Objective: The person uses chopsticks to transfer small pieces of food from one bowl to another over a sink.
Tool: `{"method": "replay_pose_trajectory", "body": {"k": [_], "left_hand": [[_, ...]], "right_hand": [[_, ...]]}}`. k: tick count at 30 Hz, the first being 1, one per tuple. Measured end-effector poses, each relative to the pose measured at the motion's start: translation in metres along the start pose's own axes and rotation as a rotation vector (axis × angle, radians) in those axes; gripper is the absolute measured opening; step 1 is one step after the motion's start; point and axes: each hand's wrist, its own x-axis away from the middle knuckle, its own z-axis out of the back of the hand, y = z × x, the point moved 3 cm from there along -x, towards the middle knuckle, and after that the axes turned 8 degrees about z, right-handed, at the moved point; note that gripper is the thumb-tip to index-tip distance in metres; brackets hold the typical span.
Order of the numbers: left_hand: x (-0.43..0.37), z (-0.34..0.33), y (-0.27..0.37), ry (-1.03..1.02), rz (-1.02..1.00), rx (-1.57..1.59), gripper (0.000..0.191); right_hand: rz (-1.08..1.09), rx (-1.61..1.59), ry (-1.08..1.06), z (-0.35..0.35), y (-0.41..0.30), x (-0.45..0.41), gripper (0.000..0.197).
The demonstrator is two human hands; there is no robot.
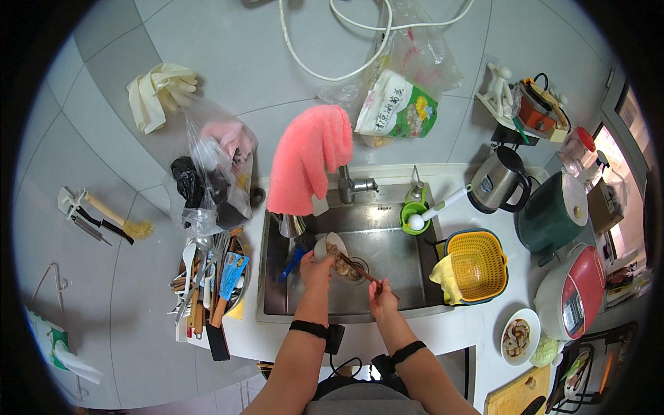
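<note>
Over the stainless steel sink (pixel 404 254), my left hand (pixel 315 271) grips a white bowl (pixel 337 240) that is tipped toward the right. Brownish pieces of food (pixel 342 265) are at the bowl's lower rim, above the round drain (pixel 357 279). My right hand (pixel 383 298) holds a pair of brown chopsticks (pixel 361 271), their tips at the food. Whether the pieces are still in the bowl or falling from it is hard to tell. A blue-handled brush (pixel 293 263) lies in the sink's left part, beside my left hand.
A pink towel (pixel 306 161) hangs over the tap area behind the sink (pixel 350 185). Left stands a crowded utensil holder (pixel 215 285). Right of the sink are a yellow basket (pixel 474 264), a kettle (pixel 493 179), a rice cooker (pixel 568 293) and a bowl of shrimp-like food (pixel 519 337).
</note>
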Motion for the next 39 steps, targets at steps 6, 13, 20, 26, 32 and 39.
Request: {"method": "replay_pose_trajectory", "body": {"k": [6, 13, 20, 26, 32, 39], "left_hand": [[0.003, -0.011, 0.003, -0.055, 0.04, -0.03, 0.062], [-0.025, 0.007, -0.028, -0.334, 0.434, 0.474, 0.05], [-0.03, 0.03, -0.029, -0.441, 0.454, 0.773, 0.044], [-0.036, 0.055, -0.011, -0.426, 0.356, 0.855, 0.039], [-0.039, 0.055, -0.002, -0.509, 0.33, 0.79, 0.045], [-0.031, 0.068, -0.001, -0.449, 0.269, 0.846, 0.041]], "right_hand": [[0.014, -0.03, 0.0, -0.002, -0.012, 0.0, 0.02], [0.432, 0.269, -0.116, -0.06, -0.073, 0.033, 0.019], [0.977, 0.431, -0.384, -0.159, -0.128, 0.067, 0.034], [1.222, 1.144, -0.5, -0.216, -0.113, 0.057, 0.027], [1.554, 2.066, -0.737, -0.238, -0.069, -0.015, 0.033], [1.482, 2.296, -0.66, -0.253, -0.07, -0.026, 0.035]]}}
